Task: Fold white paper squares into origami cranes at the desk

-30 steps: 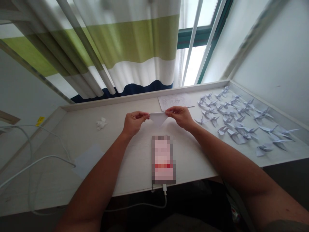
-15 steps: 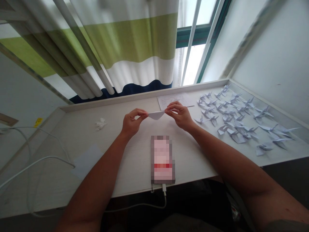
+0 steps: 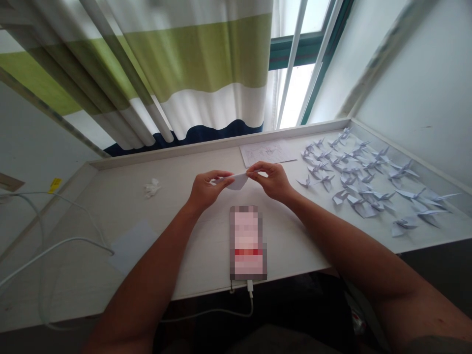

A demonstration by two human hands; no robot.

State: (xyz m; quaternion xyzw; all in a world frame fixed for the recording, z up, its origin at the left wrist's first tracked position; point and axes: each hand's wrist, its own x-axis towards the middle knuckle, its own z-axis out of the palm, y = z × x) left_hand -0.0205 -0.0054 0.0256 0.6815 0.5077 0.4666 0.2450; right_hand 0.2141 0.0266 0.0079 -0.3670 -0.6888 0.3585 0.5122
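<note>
A small folded white paper [image 3: 238,181] hangs just above the pale desk [image 3: 184,216], held between both my hands. My left hand [image 3: 206,189] pinches its left end with thumb and fingers closed. My right hand [image 3: 269,180] pinches the right end the same way. The two hands are close together, and the paper bows into a shallow curve between them. Straight below the paper, a phone [image 3: 248,242] lies flat on the desk near its front edge.
Several folded paper cranes [image 3: 363,182] cover the desk's right side. A printed sheet [image 3: 267,151] lies at the back, a crumpled scrap [image 3: 152,187] to the left, a blank sheet [image 3: 132,246] at front left. White cables [image 3: 55,246] loop at left. A striped curtain [image 3: 165,73] hangs behind.
My hands have come closer together. The paper, a wide flat triangle a second ago, is now narrower and bowed between my fingers.
</note>
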